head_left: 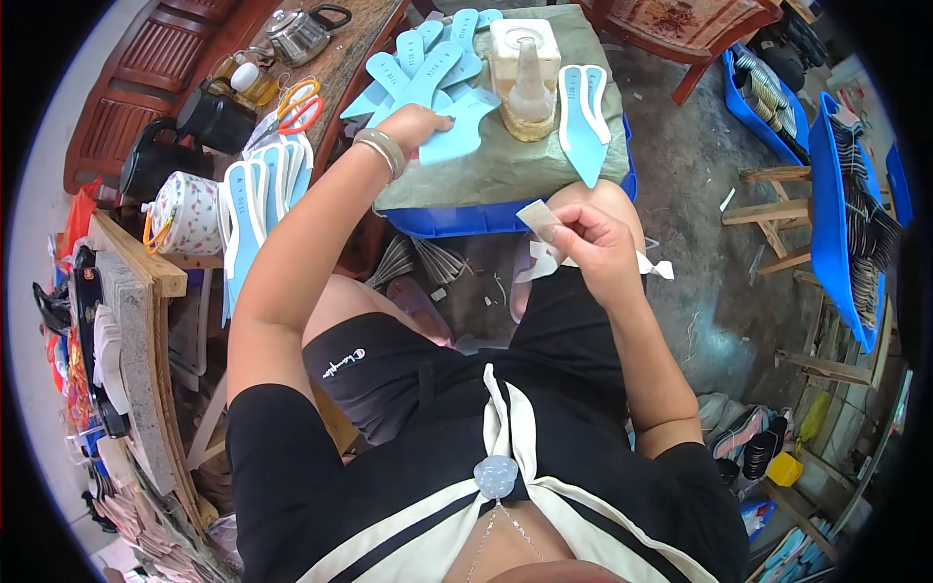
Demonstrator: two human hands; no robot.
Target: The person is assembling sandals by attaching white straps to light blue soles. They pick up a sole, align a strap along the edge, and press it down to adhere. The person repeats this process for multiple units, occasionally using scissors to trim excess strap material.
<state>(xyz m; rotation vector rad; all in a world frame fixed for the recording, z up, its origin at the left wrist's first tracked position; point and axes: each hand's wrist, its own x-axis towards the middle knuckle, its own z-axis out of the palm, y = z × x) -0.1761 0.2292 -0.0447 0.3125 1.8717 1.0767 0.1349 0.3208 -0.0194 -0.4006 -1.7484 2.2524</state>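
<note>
My left hand point(416, 126) is closed on a light-blue insole piece point(455, 138) at the front of a heap of similar blue pieces point(434, 68). The heap lies on a green-grey covered work surface point(418, 194). Over my right knee, my right hand point(591, 243) pinches a short flat beige strip point(535, 216). A white strip point(540, 260) hangs below its fingers, and a white end shows on the hand's other side. On the right of the surface lie blue pieces edged in white point(583, 121). Between them and the heap stands a white bottle with a tapered spout point(528, 87).
At left, white-edged blue pieces point(255, 199) hang over a table edge near orange-handled scissors point(297, 105), a floral pot point(187, 216), black mugs point(209, 115) and a kettle point(296, 37). Blue trays point(844, 223) of stacked dark pieces and a wooden stool point(777, 209) stand at right.
</note>
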